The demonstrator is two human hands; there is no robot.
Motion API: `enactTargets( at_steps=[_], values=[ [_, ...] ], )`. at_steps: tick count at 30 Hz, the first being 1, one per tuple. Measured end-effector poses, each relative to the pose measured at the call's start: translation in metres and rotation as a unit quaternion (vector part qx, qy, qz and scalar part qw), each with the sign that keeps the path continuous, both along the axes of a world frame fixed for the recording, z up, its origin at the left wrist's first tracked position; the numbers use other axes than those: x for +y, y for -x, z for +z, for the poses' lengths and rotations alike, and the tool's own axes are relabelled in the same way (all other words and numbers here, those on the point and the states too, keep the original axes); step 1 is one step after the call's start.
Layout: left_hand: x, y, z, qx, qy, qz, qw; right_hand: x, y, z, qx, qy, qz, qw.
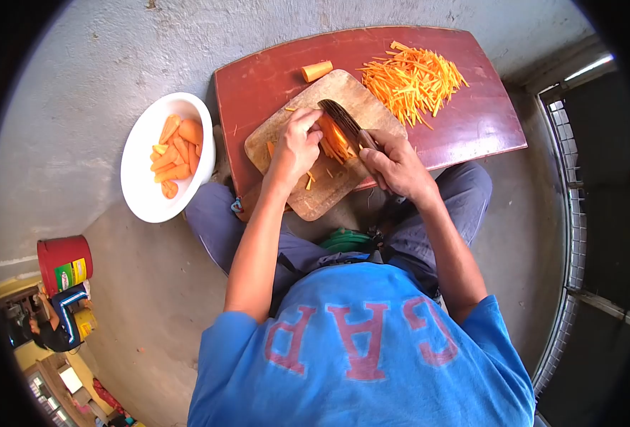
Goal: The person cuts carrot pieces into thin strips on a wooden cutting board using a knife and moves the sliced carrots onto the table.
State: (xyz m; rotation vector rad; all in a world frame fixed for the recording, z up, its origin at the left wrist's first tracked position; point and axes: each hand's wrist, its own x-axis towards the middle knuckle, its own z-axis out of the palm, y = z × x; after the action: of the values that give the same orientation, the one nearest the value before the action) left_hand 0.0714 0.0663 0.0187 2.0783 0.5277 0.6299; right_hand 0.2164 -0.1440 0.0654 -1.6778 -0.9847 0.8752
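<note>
A dark-bladed knife (342,119) is gripped by its handle in my right hand (400,169), its blade slanting up and left over the wooden cutting board (361,99). Under and beside the blade lie sliced carrot pieces (335,146). My left hand (299,147) is closed, its bent fingertips pressed against the left end of these pieces, close to the blade; part of the carrot is hidden by the fingers and knife. Thin carrot scraps (309,181) are scattered on the board near my left wrist.
The board overhangs the near edge of a red table (265,75). A carrot chunk (317,71) and a heap of carrot strips (415,82) lie on it. At left, a white basin (138,164) holds several carrot pieces. Farther off are a red bucket (64,263) and another person (66,320).
</note>
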Motion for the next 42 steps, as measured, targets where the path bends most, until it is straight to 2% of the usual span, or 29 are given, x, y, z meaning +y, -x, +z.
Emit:
enactTargets(
  at_steps=[1, 4, 7, 10, 11, 15, 16, 19, 22, 23, 24, 26, 28, 29, 30, 31, 33, 36, 40, 42],
  values=[
    [0.000, 0.000, 0.003, -0.009, 0.015, 0.009, 1.000, 0.002, -0.001, 0.004, -0.128, -0.026, -0.014, 0.991],
    [0.001, 0.010, 0.003, -0.066, 0.052, 0.043, 0.996, -0.002, 0.000, 0.022, -0.180, -0.029, -0.010, 0.983],
    [-0.004, 0.040, 0.004, -0.063, 0.037, 0.072, 0.995, -0.007, 0.004, 0.023, -0.179, -0.039, -0.031, 0.983],
    [-0.011, 0.072, -0.006, -0.089, 0.092, 0.137, 0.982, -0.018, 0.012, 0.025, 0.016, 0.028, -0.010, 0.999],
    [-0.014, 0.081, -0.009, -0.097, 0.114, 0.156, 0.976, -0.022, 0.025, 0.025, 0.097, 0.016, -0.015, 0.995],
    [-0.029, 0.098, 0.005, -0.115, 0.076, 0.164, 0.977, -0.034, 0.053, 0.023, 0.203, 0.027, 0.070, 0.976],
    [-0.032, 0.099, 0.010, -0.123, 0.074, 0.156, 0.977, -0.036, 0.059, 0.028, 0.191, 0.064, 0.070, 0.977],
    [-0.036, 0.096, 0.017, -0.124, 0.050, 0.137, 0.981, -0.039, 0.065, 0.008, 0.045, -0.010, 0.099, 0.994],
    [-0.039, 0.084, 0.029, -0.109, 0.049, 0.115, 0.986, -0.030, 0.034, -0.006, -0.051, -0.010, 0.143, 0.988],
    [-0.043, 0.078, 0.036, -0.101, 0.046, 0.107, 0.988, -0.025, 0.031, -0.009, -0.043, -0.033, 0.099, 0.994],
    [-0.046, 0.068, 0.040, -0.118, 0.060, 0.101, 0.986, -0.021, 0.023, -0.006, -0.039, 0.000, 0.077, 0.996],
    [-0.050, 0.045, 0.058, -0.115, 0.010, 0.051, 0.992, -0.015, 0.014, 0.008, -0.028, 0.037, 0.038, 0.998],
    [-0.039, 0.015, 0.071, -0.090, -0.048, -0.034, 0.994, -0.017, 0.020, -0.001, -0.096, -0.033, 0.053, 0.993],
    [-0.028, -0.004, 0.074, -0.067, -0.091, -0.088, 0.990, -0.020, 0.025, -0.003, -0.130, -0.067, 0.061, 0.987],
    [-0.020, -0.022, 0.082, 0.014, -0.081, -0.137, 0.987, -0.026, 0.034, 0.001, -0.148, -0.040, 0.078, 0.985],
    [-0.010, -0.043, 0.077, 0.067, -0.127, -0.183, 0.973, -0.030, 0.043, 0.018, -0.149, 0.001, 0.100, 0.984],
    [0.002, -0.075, 0.062, 0.173, -0.217, -0.270, 0.922, -0.035, 0.062, 0.011, -0.188, -0.067, 0.081, 0.977],
    [-0.012, -0.098, 0.059, 0.338, -0.299, -0.347, 0.822, -0.039, 0.074, 0.008, -0.222, -0.069, 0.086, 0.969],
    [-0.010, -0.092, 0.034, 0.245, -0.295, -0.356, 0.852, -0.043, 0.072, 0.004, -0.229, -0.061, 0.092, 0.967],
    [-0.008, -0.090, 0.030, 0.247, -0.268, -0.360, 0.859, -0.045, 0.070, 0.002, -0.226, -0.061, 0.092, 0.968]
  ],
)
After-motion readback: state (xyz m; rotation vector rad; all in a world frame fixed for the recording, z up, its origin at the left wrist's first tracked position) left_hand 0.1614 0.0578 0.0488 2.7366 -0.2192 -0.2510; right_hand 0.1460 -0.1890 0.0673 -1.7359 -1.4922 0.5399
